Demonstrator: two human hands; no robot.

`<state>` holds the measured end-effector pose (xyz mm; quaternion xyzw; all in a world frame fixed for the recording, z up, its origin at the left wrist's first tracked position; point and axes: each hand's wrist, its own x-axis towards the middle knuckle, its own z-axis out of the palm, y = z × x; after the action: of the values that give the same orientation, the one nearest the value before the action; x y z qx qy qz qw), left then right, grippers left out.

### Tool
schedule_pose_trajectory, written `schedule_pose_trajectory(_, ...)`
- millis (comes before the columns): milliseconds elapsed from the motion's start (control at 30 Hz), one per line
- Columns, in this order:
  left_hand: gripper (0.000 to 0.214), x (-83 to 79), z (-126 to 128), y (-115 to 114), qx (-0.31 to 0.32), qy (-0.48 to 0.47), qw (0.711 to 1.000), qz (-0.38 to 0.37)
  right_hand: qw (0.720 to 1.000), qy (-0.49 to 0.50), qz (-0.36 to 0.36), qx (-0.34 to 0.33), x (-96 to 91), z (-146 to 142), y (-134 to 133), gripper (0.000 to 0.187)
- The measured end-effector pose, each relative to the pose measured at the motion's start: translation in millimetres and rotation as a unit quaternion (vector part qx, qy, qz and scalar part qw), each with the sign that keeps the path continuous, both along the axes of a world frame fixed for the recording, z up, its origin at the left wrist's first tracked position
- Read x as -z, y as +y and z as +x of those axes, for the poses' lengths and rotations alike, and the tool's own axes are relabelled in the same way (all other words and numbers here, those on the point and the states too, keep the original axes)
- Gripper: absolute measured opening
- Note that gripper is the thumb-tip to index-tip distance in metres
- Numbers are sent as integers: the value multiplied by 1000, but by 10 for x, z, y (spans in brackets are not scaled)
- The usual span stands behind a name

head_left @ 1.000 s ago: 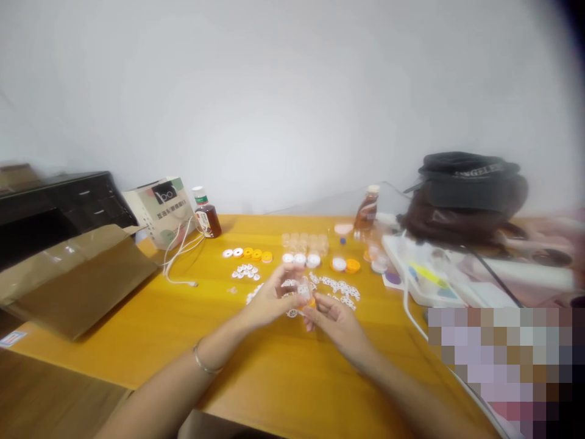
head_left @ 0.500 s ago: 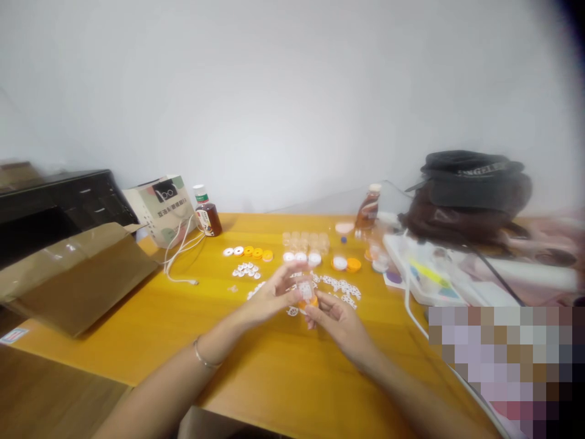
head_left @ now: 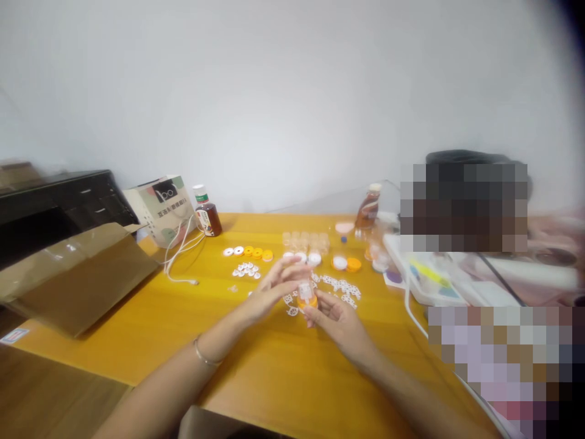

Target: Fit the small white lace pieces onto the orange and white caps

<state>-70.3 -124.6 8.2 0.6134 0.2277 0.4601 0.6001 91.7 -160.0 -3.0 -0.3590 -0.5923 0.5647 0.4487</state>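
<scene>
Both my hands meet over the middle of the yellow wooden table [head_left: 274, 372]. My right hand [head_left: 336, 317] pinches a small clear vial with an orange cap [head_left: 306, 294] from below. My left hand [head_left: 274, 285] has its fingers closed on the vial's upper part. Small white ring-shaped pieces [head_left: 340, 286] lie scattered on the table just behind my hands. Further back stand a row of white and orange caps [head_left: 249, 252] and a cluster of small clear vials [head_left: 305, 241].
At the left lie a brown cardboard box [head_left: 77, 274], a white paper bag [head_left: 159, 210], a white cable [head_left: 180, 259] and a dark sauce bottle [head_left: 206, 213]. A second brown bottle [head_left: 368, 207] and a white tray [head_left: 434, 280] are at the right.
My left hand's fingers have shifted up along the vial, and the vial now stands with its orange cap at the bottom. The camera view has barely moved.
</scene>
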Motion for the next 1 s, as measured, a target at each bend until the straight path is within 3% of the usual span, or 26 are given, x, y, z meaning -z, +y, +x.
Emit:
schedule_pose_trajectory(67, 49, 8, 2, -1, -33, 17, 999, 18, 1000, -2, 4, 2, -3, -3, -7, 23)
schedule_pose_trajectory(200, 46, 7, 6, -10, 12, 7, 1000, -1, 1000, 2, 4, -1, -8, -7, -5, 24)
schedule_pose_trajectory(333, 39, -8, -6, -6, -44, 53, 997, 32, 1000, 4, 2, 4, -18, 0, 5, 26)
schedule_pose_trajectory(433, 28, -5, -13, 1, -14, 92, 996, 16, 1000, 0, 8, -3, -10, 9, 15, 28)
schedule_pose_trajectory(500, 32, 8, -9, 5, 6, 83, 997, 6, 1000, -4, 13, -1, 6, 12, 25, 28)
schedule_pose_trajectory(633, 37, 35, 3, 12, -46, 75, 996, 28, 1000, 10, 6, 0, 36, 10, 47, 32)
schedule_pose_trajectory(733, 25, 40, 1, 12, -23, 84, 995, 37, 1000, 20, -7, 0, 39, 12, 56, 30)
schedule_pose_trajectory(833, 40, 71, 0, 15, 1, 86, 996, 31, 999, 26, -17, 8, 39, 10, 62, 31)
schedule_pose_trajectory(933, 66, 110, 10, 18, -61, 81, 994, 46, 999, 30, -28, 2, 55, 6, 72, 32)
schedule_pose_trajectory(1000, 59, 110, 17, 18, -68, 70, 994, 47, 999, 28, -31, 1, 66, 7, 78, 27)
